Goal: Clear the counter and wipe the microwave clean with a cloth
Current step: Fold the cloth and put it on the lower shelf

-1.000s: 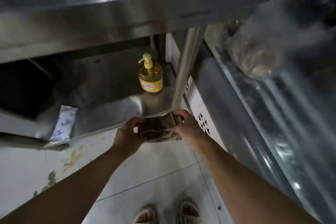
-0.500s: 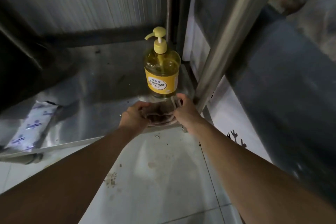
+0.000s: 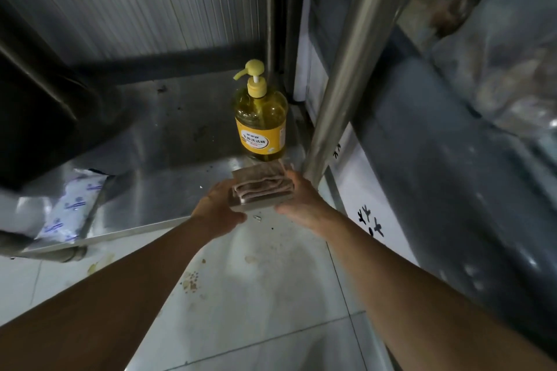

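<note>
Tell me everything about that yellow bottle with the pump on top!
The yellow bottle stands upright on the metal shelf, near its front right corner beside a shiny steel post. It looks like clear plastic filled with golden liquid. A yellow pump with a spout pointing left sits on top, and an orange label wraps the front. A folded cloth lies just in front. No hands touch it.
</note>
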Demonstrator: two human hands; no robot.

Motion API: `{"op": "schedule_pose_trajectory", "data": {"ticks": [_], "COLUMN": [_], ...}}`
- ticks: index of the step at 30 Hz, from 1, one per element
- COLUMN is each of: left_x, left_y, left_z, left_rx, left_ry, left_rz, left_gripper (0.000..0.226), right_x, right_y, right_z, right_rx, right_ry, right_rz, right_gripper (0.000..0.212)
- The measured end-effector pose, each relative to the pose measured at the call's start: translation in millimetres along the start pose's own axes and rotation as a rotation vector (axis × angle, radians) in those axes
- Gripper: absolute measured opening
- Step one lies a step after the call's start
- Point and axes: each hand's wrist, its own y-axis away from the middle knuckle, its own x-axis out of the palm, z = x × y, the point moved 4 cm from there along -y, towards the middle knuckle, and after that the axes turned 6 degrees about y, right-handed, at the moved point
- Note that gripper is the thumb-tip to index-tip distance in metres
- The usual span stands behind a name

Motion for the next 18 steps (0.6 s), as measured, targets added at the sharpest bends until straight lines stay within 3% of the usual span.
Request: {"op": "schedule_pose_trajectory", "data": {"ticks": [8, 18], "left_x": [-48, -125], "left_y": [103, 219], "left_z": [-82, -208], "left_rx": [0.008, 0.048], "left_ry": [0.066, 0.186], "left_rz": [0.071, 0.119], "left_gripper": [0.073, 0.072], "right_x": [-54, -137], "right_y": [126, 264], "right_z": [48, 100], "right_rx": [0.008, 0.084], "right_ry": [-0.019, -0.091], "right_rz": [-0.063, -0.082], "right_gripper": [0.066, 0.08]}}
